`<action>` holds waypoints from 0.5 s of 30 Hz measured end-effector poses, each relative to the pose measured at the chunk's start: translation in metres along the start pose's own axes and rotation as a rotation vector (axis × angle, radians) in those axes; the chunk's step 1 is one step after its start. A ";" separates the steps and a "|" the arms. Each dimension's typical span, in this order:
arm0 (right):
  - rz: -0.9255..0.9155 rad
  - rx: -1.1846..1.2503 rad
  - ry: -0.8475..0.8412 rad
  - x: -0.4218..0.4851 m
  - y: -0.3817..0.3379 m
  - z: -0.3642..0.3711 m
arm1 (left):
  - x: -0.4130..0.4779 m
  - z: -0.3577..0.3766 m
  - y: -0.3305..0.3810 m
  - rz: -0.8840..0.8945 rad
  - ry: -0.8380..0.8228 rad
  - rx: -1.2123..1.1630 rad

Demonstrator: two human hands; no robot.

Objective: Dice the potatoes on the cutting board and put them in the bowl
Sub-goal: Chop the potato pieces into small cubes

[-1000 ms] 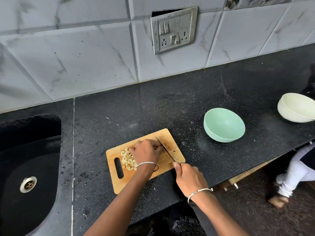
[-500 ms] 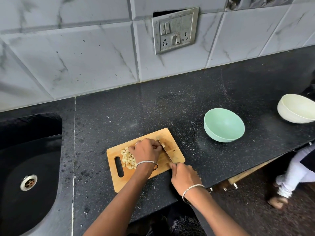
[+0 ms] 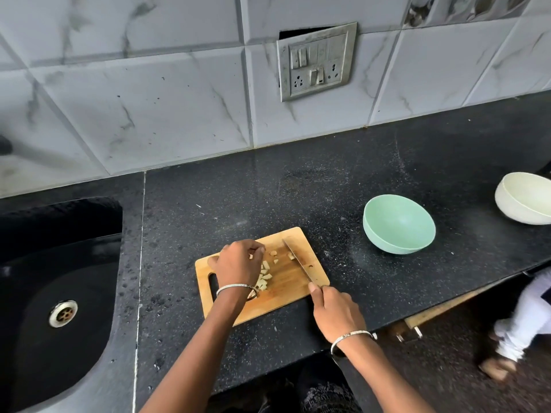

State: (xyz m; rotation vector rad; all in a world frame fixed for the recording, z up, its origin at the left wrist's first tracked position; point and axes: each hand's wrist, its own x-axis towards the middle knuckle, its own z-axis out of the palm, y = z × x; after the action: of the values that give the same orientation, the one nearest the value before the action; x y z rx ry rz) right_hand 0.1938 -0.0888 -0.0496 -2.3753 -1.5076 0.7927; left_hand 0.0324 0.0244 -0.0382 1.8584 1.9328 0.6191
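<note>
So, the wooden cutting board [image 3: 286, 296] sits at the front edge of the black countertop [image 3: 268, 189], just below the middle of the frame. Potato dice [image 3: 265, 275] are scattered over its middle, partly under the left hand [image 3: 237, 263]. That hand is curled over the pieces with its fingertips down; I can't tell if it's actually pinching one. The right hand [image 3: 337, 311] is wrapped round the handle of the knife [image 3: 298, 260], one finger reaching onto the blade's base. The blade runs diagonally across the board's right side, with one small piece beside it. To the right of the board is a mint green bowl [image 3: 399, 225] with nothing in it, and a cream bowl [image 3: 524, 198] is at the right edge. The sink [image 3: 59, 293] is at lower left.
</note>
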 end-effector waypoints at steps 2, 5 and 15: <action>-0.052 0.000 -0.025 -0.003 -0.003 0.005 | 0.001 -0.008 -0.009 -0.023 -0.015 -0.076; -0.109 0.048 -0.090 -0.007 -0.005 0.014 | -0.003 -0.020 -0.019 -0.029 -0.050 -0.133; -0.058 0.033 -0.038 -0.002 -0.002 0.000 | -0.020 -0.013 -0.028 -0.009 -0.068 -0.017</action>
State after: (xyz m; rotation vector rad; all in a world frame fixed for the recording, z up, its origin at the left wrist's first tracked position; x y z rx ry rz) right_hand 0.1917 -0.0898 -0.0483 -2.2946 -1.5581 0.8469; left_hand 0.0028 0.0028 -0.0438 1.8358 1.8863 0.5605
